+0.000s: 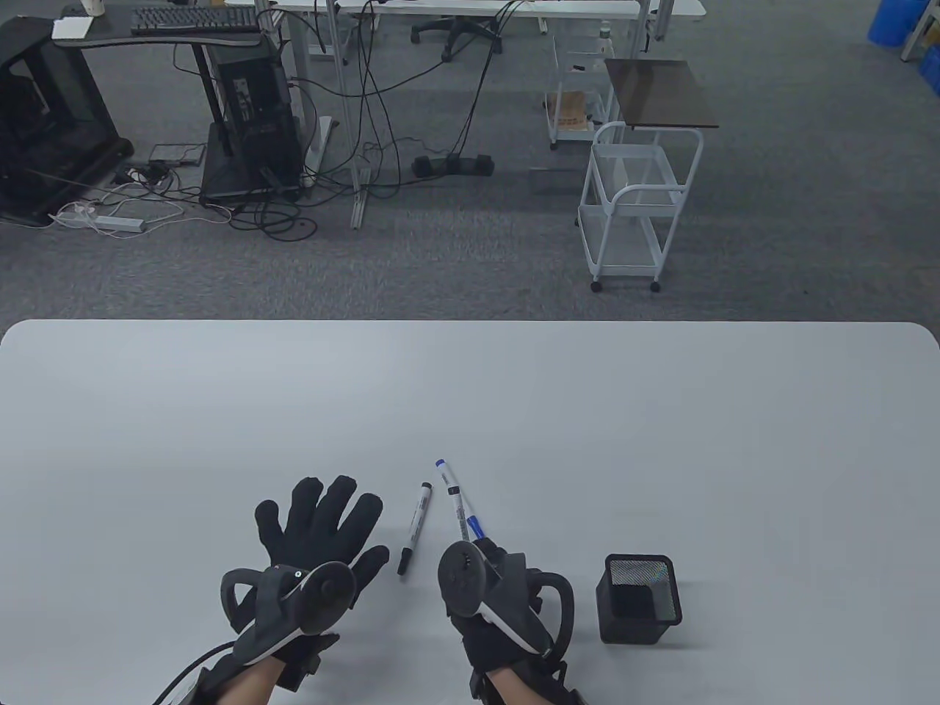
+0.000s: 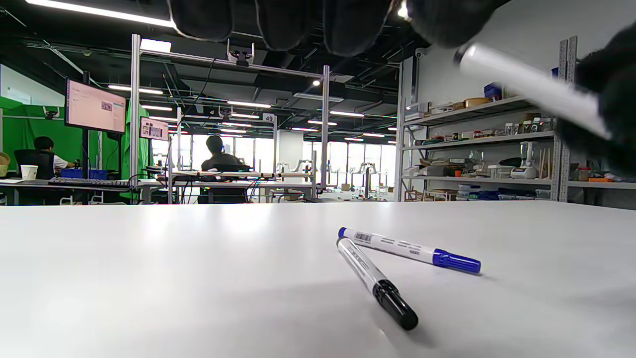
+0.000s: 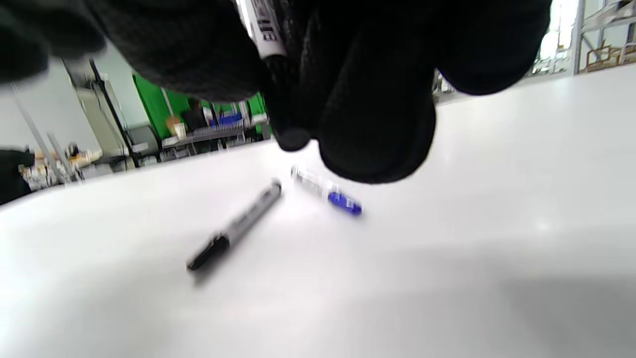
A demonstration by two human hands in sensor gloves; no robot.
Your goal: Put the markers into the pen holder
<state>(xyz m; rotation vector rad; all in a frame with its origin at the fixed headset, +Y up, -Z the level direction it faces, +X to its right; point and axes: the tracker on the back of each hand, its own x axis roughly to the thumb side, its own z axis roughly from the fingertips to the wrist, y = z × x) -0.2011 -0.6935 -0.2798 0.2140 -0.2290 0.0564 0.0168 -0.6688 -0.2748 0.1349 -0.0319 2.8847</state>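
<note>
My right hand grips a white marker with a black cap and holds it lifted above the table; it shows in the right wrist view and in the left wrist view. A black-capped marker lies on the white table between my hands. A blue-capped marker lies just right of it, partly under the held one. My left hand is open with its fingers spread, left of the black-capped marker. A black mesh pen holder stands upright to the right of my right hand.
In the left wrist view the black-capped marker and the blue-capped marker meet at their far ends. The table's far edge borders grey carpet, where a white wire cart stands.
</note>
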